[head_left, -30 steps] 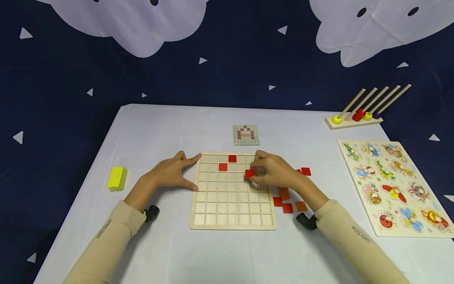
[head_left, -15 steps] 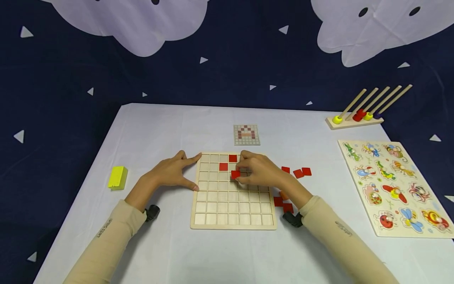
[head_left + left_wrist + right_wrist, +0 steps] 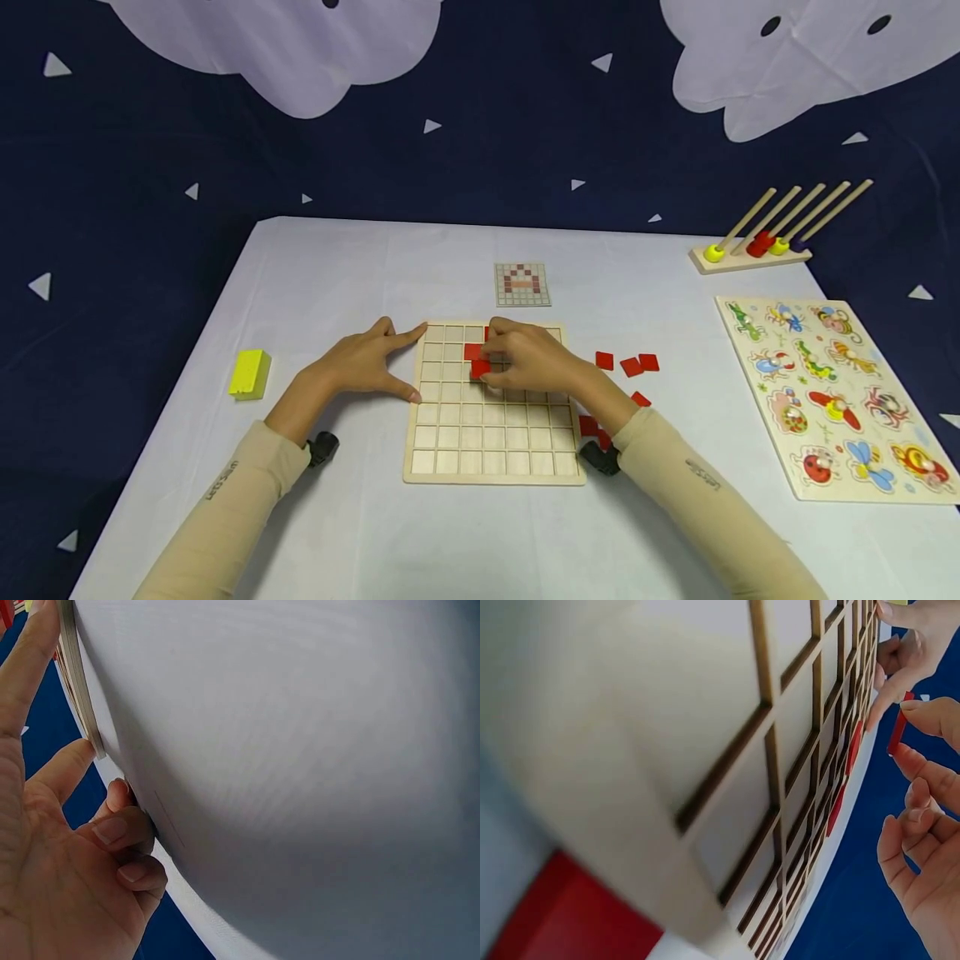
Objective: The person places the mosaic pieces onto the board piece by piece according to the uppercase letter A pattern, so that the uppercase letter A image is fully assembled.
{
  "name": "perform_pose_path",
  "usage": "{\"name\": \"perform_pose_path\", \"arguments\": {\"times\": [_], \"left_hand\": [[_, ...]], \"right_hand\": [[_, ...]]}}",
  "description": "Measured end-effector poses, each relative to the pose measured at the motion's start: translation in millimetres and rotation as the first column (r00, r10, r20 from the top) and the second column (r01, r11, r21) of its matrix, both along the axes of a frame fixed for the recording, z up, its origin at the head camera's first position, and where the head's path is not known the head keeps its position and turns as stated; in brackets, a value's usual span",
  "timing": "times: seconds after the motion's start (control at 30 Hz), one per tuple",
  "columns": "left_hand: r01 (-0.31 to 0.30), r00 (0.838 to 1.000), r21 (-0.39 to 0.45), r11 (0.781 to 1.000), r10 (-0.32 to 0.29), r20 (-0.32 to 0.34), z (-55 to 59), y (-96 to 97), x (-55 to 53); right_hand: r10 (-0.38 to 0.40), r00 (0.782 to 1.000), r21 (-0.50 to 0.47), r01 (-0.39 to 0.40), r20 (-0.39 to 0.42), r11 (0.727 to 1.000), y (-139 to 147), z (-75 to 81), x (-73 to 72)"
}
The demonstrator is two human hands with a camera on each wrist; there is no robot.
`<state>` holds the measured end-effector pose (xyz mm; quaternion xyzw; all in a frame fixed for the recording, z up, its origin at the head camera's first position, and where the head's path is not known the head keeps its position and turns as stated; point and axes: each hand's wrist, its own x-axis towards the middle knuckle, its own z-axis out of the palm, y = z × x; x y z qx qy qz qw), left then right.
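Here, thin red square [image 3: 480,369] in right hand [image 3: 531,358] over wooden grid [image 3: 492,437].

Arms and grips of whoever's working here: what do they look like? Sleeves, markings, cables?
Left sleeve and right sleeve: beige, snug, ending at the wrist, dark lettering on each forearm. Small black device at each cuff. No cables visible. Left grip and right grip: bare, no gloves.
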<state>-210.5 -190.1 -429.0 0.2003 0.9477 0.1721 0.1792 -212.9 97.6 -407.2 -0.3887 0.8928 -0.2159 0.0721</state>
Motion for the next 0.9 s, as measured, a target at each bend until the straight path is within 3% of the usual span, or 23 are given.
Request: {"name": "perform_pose_path", "arguments": {"times": [0.47, 0.9], "left_hand": [[0.000, 1.000, 0.009, 1.000, 0.000, 0.016, 2.7, -0.8, 0.4], [0.007, 1.000, 0.014, 1.000, -0.007, 0.010, 0.2, -1.6, 0.0]], "right_hand": [[0.061, 0.997, 0.047, -0.059, -0.038, 0.997, -23.6, 0.3, -3.5], [0.053, 0.996, 0.121, -0.044, -0.070, 0.992, -39.8, -6.7, -4.3]]}}
